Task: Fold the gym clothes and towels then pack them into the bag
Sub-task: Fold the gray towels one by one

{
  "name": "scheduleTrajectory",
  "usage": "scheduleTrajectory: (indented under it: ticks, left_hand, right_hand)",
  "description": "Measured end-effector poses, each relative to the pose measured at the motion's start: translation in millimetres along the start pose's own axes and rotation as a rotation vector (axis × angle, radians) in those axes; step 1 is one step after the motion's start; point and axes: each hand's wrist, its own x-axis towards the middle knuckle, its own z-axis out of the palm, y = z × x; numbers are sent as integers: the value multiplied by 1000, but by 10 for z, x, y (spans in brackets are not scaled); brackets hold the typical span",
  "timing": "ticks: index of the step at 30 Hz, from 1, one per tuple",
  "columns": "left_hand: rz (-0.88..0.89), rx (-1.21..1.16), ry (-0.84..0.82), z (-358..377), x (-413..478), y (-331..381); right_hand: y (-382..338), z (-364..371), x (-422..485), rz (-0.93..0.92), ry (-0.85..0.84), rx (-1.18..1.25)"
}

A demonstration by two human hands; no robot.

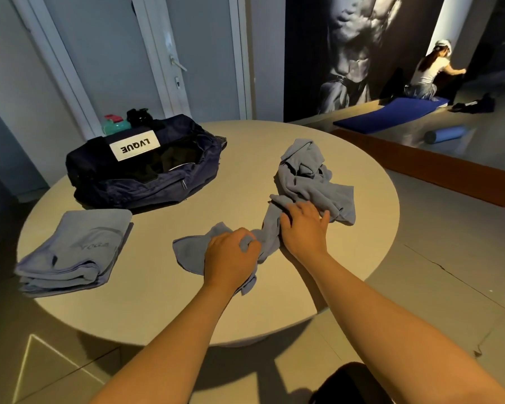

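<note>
Your left hand has its fingers curled round a bunch of the crumpled blue-grey garment. Your right hand lies on it, fingers straight, pressing. The rest heaps just beyond your right fingers. It looks light and limp, so take it by a hem or corner. Left of your left fingers sits a folded pile, with the open bag beyond, on a round pale surface. A door stands behind, and a blue mat lies far right.

On the round table a navy bag is set; a folded towel and crumpled blue garment are laid nearer.
</note>
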Motion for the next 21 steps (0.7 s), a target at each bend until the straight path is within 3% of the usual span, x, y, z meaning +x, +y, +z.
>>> scheduleTrajectory:
  ticks: [1, 3, 4, 5, 6, 7, 8, 13, 21]
  left_hand:
    - [37, -148, -272, -74, 48, -52]
    - [25, -313, -357, -124, 16, -46]
    - [-58, -301, -259, -132, -41, 20]
    - [-54, -188, 123, -84, -133, 89]
    - [2, -48, 382, -31, -193, 65]
    - [56, 28, 495, -1, -277, 120]
    - [101, 95, 525, 22, -338, 115]
    - [-22, 303, 503, 19, -470, 163]
    - [67, -129, 477, -18, -633, 164]
  right_hand:
    - [-44, 0, -71, -92, -16, 37]
    - [-138, 16, -225, -200, -89, 122]
    - [-181, 22, -285, -197, -119, 154]
    - [-216, 22, -338, -174, -136, 180]
    - [-251, 16, -391, -150, -141, 200]
    - [-282, 6, -446, -132, -139, 215]
    - [-310, -8, -509, -124, -132, 228]
    - [-455, -38, -808, -37, -53, 394]
    - [-540, -16, -947, -104, 34, 184]
